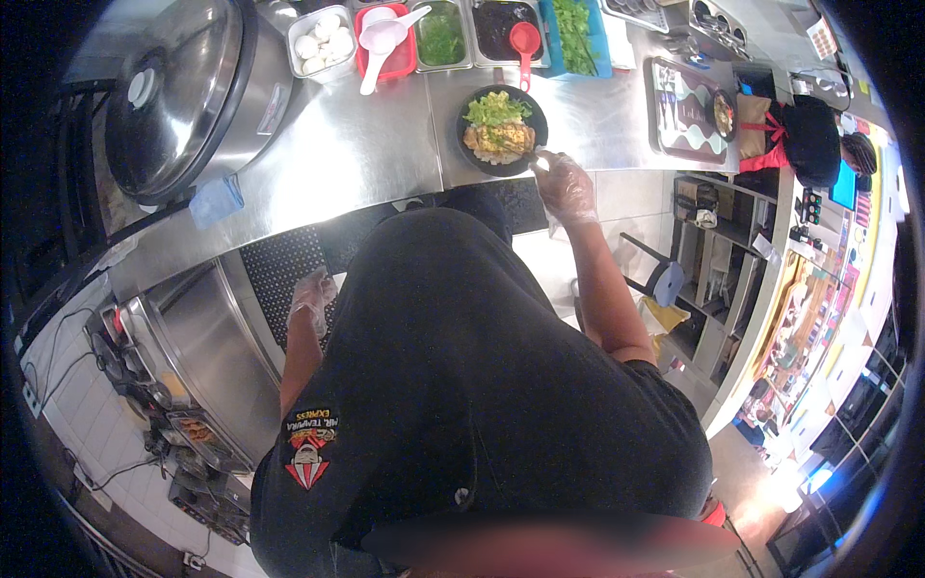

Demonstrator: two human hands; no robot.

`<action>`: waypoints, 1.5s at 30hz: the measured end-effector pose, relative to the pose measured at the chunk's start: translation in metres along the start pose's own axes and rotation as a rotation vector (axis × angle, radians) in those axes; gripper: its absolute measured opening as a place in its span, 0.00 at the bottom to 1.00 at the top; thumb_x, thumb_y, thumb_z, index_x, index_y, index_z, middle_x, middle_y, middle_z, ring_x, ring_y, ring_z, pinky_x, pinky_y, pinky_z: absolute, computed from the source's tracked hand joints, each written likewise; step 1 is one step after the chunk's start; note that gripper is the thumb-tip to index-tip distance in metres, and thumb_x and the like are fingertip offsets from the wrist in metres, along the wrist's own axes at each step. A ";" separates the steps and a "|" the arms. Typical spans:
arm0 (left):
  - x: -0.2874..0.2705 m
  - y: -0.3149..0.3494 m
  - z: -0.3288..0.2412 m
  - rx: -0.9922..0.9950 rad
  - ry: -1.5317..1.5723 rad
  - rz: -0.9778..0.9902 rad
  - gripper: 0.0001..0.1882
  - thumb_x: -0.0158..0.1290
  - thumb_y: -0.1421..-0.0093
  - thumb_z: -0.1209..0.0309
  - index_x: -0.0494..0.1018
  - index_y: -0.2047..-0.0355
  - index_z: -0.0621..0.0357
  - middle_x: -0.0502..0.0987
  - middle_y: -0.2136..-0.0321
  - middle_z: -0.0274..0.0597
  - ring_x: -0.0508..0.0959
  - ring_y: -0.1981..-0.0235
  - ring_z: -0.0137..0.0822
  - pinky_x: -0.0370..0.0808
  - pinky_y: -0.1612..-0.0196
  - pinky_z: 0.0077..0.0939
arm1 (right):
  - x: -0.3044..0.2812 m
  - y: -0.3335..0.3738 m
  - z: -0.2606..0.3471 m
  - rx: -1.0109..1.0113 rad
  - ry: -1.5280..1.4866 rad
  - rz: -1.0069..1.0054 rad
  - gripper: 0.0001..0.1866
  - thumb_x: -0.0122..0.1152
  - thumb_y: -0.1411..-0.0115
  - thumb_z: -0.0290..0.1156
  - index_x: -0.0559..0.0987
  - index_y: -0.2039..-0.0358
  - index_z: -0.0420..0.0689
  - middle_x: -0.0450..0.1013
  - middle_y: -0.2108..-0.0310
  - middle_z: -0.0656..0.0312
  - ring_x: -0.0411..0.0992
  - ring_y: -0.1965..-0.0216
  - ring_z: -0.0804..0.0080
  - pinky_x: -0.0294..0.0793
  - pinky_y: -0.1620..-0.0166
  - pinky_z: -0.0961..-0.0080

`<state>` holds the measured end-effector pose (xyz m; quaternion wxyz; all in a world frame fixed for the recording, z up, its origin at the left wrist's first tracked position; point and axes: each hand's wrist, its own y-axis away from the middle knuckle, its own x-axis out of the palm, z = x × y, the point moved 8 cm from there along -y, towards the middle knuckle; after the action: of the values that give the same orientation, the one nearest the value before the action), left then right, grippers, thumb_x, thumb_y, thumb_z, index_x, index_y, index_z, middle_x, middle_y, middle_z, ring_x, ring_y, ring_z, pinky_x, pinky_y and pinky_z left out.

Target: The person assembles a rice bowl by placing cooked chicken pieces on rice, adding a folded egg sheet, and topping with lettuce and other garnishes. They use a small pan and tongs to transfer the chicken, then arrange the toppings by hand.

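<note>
A black round dish [463, 157] rests on the steel counter in front of me. Green lettuce [499, 108] fills its far side, and a golden-brown topped food [501, 143] lies nearer, with pale bits beneath it. At the dish's right rim is my right hand [565, 185], in a clear plastic glove. Its fingers are pinched around something small and thin that I cannot make out. My left hand [312, 292], also gloved, hangs low beside my body, away from the counter. Its fingers look loosely extended, with nothing evident in them.
Along the back stand a tub of eggs [323, 44], a red tub with a white scoop [383, 37], a green-filled pan [441, 34], a dark-filled pan with a red scoop [524, 39] and a blue leaf tray [576, 39]. A large steel cooker [183, 87] stands left; a patterned tray [682, 130] lies right.
</note>
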<state>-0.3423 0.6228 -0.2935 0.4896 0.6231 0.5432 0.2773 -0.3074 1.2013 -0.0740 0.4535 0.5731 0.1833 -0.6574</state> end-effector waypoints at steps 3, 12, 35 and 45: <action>-0.006 -0.013 0.010 -0.033 0.043 0.009 0.13 0.55 0.33 0.63 0.75 0.63 0.63 0.72 0.76 0.36 0.71 0.80 0.27 0.67 0.77 0.22 | -0.002 -0.002 0.000 0.005 0.001 0.017 0.18 0.61 0.35 0.44 0.84 0.50 0.50 0.81 0.56 0.49 0.79 0.53 0.49 0.77 0.48 0.55; -0.010 -0.028 0.022 -0.097 0.053 0.031 0.21 0.54 0.31 0.59 0.75 0.44 0.58 0.81 0.68 0.36 0.74 0.77 0.27 0.68 0.76 0.23 | -0.016 0.009 -0.011 0.077 0.020 -0.013 0.16 0.62 0.36 0.43 0.86 0.54 0.48 0.81 0.57 0.50 0.79 0.53 0.48 0.78 0.49 0.56; -0.015 -0.060 0.046 -0.118 0.164 0.140 0.17 0.60 0.34 0.58 0.77 0.52 0.57 0.80 0.70 0.38 0.78 0.75 0.28 0.71 0.79 0.21 | -0.018 -0.046 -0.020 -0.010 0.037 0.071 0.22 0.62 0.36 0.51 0.85 0.53 0.46 0.81 0.57 0.47 0.79 0.53 0.49 0.76 0.47 0.58; -0.013 -0.068 0.057 -0.140 0.276 0.186 0.14 0.57 0.33 0.63 0.76 0.52 0.57 0.79 0.68 0.40 0.77 0.72 0.30 0.74 0.76 0.21 | -0.017 -0.049 -0.011 -0.037 0.042 0.107 0.20 0.62 0.37 0.49 0.85 0.54 0.48 0.81 0.56 0.50 0.79 0.53 0.52 0.76 0.47 0.60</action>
<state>-0.3230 0.5876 -0.3737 0.4249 0.5912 0.5245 0.4414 -0.3415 1.2422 -0.0755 0.4947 0.5873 0.1738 -0.6165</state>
